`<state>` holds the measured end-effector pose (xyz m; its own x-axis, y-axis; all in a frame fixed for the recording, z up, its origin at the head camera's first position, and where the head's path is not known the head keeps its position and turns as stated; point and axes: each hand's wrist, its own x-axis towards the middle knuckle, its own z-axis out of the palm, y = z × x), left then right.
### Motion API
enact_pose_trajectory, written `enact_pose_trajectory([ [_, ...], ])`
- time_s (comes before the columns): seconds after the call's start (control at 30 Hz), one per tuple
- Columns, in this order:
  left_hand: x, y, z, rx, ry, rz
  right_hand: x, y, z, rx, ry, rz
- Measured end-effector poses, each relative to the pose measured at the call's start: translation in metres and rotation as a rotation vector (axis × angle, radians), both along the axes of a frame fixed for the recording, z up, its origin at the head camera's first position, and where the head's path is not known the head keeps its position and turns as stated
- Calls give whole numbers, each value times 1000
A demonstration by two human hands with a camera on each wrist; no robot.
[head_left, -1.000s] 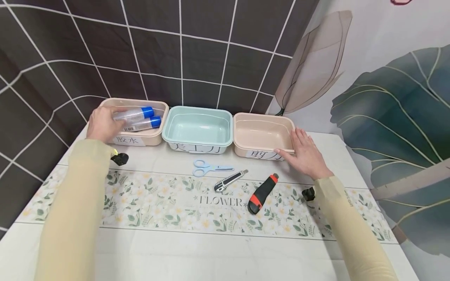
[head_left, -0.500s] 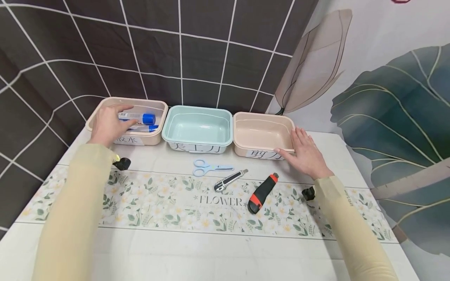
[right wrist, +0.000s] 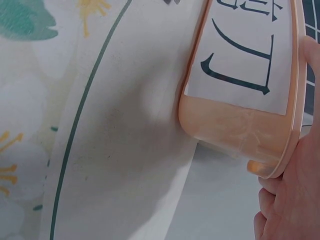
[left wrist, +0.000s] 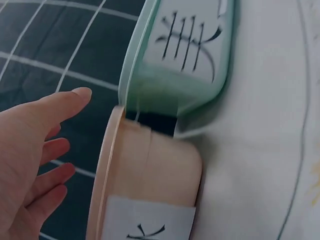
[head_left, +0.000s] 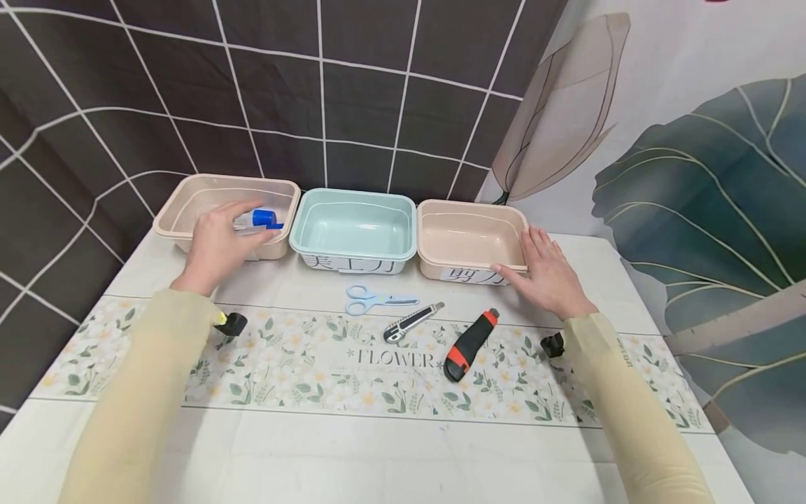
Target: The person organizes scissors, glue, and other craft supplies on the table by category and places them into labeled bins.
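At the left of the head view, a peach bin (head_left: 220, 177) stands on the white counter (head_left: 302, 455) against a dark, white-gridded backdrop (head_left: 277, 91). The left hand (head_left: 217, 241) is over this bin's front rim, thumb and fingers apart; the left wrist view shows nothing gripped between them. Just past the fingertips, two bottles with blue caps (head_left: 263, 218) lie inside the bin, toward its right end, partly hidden by the hand; whether the fingers touch them I cannot tell.

Next, near the middle of the frame, comes a turquoise bin (head_left: 336, 220) with a lettered label on its front. Below it lie light-blue scissors (head_left: 378, 301), blades pointing right, then a slim grey-and-black cutter (head_left: 412, 323) and, lower and further right, a thicker black-and-red cutter (head_left: 470, 348), both slanting up to the right.

Right of centre, a second peach bin (head_left: 460, 241) sits just beside the turquoise one. The right hand (head_left: 550, 276) rests at its right end, fingers extended close together along the side, thumb spread to the front rim.
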<state>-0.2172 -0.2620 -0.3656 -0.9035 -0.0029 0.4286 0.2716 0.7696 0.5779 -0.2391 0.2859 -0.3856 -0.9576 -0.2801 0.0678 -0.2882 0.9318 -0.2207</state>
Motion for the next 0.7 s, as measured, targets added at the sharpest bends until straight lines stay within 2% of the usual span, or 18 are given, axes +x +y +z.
enact_pose_trajectory([
  [0.1, 9, 12, 0, -14, 27, -41, -1, 0, -1, -2, 3, 1],
  [0.27, 23, 33, -1, -32, 10, -121, -2, 1, -3, -1, -5, 2],
  [0.57, 53, 76, -12, 19, -43, -276, -3, 1, -2, -7, -1, 7],
  [0.7, 63, 95, -19, 49, -107, -323, -2, 0, -1, -11, -8, 4],
])
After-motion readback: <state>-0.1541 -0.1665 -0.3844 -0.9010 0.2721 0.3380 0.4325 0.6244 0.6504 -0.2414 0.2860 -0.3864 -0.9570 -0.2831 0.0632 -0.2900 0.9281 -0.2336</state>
